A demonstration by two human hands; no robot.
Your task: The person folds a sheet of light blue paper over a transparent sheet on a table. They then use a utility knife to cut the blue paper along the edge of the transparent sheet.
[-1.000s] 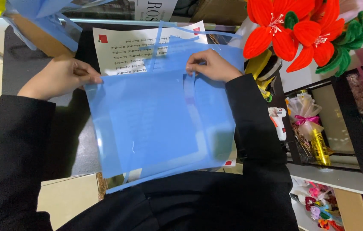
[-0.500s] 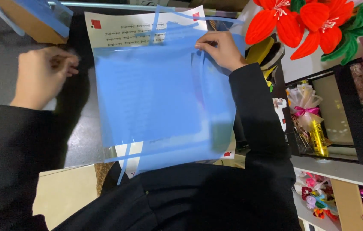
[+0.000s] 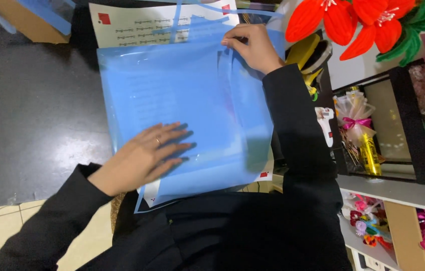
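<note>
Head view, left to right: left hand (image 3: 144, 155) flat, fingers spread, pressing near edge of blue plastic sleeve (image 3: 182, 110) on dark surface (image 3: 37, 115). Sleeve's long axis runs away from body, over printed sheet (image 3: 137, 22). Right hand (image 3: 252, 47) pinches sleeve's far right corner. Red artificial flowers (image 3: 353, 25) beyond right edge.

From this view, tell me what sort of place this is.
Probably a small gift or craft shop: red artificial flowers, shelves of ribboned wrapped gifts, and a dark worktable with blue plastic sheets.
</note>
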